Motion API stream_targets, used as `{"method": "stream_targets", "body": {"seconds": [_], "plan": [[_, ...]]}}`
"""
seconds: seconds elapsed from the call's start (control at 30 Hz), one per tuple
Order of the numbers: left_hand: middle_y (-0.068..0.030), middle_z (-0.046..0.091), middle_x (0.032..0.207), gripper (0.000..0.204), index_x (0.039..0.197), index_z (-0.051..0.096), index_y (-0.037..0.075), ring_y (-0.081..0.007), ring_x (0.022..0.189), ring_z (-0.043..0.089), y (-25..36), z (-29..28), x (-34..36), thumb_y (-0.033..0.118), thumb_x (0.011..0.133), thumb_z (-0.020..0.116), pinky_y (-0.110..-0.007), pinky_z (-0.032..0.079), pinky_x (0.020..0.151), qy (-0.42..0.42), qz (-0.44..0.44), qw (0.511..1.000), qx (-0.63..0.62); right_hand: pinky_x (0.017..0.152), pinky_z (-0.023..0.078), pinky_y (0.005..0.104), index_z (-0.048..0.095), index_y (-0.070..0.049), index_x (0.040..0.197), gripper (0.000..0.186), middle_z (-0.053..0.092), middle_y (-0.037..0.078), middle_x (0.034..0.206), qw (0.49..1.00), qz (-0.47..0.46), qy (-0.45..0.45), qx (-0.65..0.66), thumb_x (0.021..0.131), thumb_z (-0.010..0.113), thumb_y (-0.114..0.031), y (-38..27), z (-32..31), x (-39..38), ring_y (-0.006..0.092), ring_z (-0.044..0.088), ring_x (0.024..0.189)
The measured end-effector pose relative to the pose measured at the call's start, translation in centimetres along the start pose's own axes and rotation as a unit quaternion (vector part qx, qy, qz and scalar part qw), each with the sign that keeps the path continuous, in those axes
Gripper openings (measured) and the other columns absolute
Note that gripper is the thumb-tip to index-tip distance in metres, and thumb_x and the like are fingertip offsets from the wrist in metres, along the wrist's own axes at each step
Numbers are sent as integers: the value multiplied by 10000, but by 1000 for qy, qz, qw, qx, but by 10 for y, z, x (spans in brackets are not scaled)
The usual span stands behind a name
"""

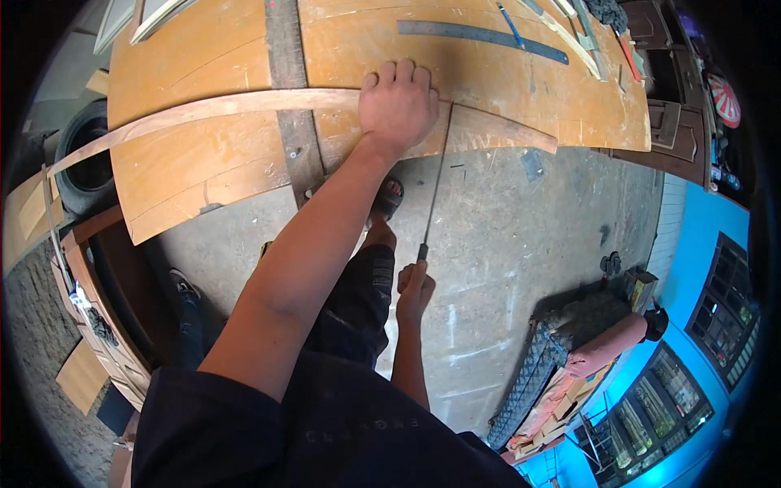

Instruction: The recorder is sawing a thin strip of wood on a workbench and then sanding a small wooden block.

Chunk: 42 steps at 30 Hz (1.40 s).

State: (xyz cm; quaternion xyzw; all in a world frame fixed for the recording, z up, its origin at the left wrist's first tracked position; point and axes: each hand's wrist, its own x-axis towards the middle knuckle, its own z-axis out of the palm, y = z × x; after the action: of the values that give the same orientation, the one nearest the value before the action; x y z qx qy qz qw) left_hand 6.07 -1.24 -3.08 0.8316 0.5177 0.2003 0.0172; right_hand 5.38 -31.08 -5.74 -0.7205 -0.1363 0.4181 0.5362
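My left hand (397,110) presses down on a long curved wooden strip (228,103), its fingers curled over it near the strip's right part. The strip lies across a plywood sheet (171,163) and over a dark wooden bar (290,138). My right hand (414,289) is closed on the dark handle of a long thin blade, apparently a saw (435,191); the blade runs up to the strip just right of my left hand.
A steel ruler (472,34), a blue pencil (510,24) and wood offcuts lie at the top. A tire (69,146) and wooden cabinet (110,342) stand left. Another person's leg (189,325) shows lower left; rolled padding (602,346) lies lower right.
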Motion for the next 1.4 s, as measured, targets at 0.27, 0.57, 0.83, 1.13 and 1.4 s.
{"method": "stream_targets", "body": {"seconds": [0.27,0.57,0.83,1.13,1.4], "plan": [[-50,593,960,210,916,625,118,-243,941,562,0,-3,1,298,845,543,-409,444,776,-25,-12,1000,-1,413,216,253,363,-125,529,592,351,-36,475,998,-44,-11,-38,1023,408,-448,-86,57,128,58,309,425],[-49,588,959,183,913,613,122,-246,924,568,-6,0,-3,278,833,559,-412,453,761,9,-8,1000,-4,473,221,259,328,-127,555,560,357,-63,537,998,39,-16,56,1030,408,-412,-11,15,24,43,304,503],[-52,587,969,190,919,615,114,-239,930,566,-2,-1,0,280,837,571,-407,450,774,-5,-4,1000,4,405,190,262,318,-168,553,569,317,-65,488,1000,-27,3,-3,1008,413,-497,-79,62,125,62,281,416],[-54,590,980,201,920,609,109,-241,945,562,-2,0,2,286,833,570,-410,448,776,-2,1,1000,-5,407,188,263,293,-154,539,584,294,-47,477,1000,-8,12,20,1019,406,-468,-49,42,88,65,262,408],[-53,592,993,195,907,603,104,-245,936,569,-4,-4,2,281,835,565,-421,459,755,0,-8,1000,1,421,184,258,286,-150,531,599,297,-42,475,999,-21,46,11,1019,389,-482,4,40,41,67,265,419]]}}
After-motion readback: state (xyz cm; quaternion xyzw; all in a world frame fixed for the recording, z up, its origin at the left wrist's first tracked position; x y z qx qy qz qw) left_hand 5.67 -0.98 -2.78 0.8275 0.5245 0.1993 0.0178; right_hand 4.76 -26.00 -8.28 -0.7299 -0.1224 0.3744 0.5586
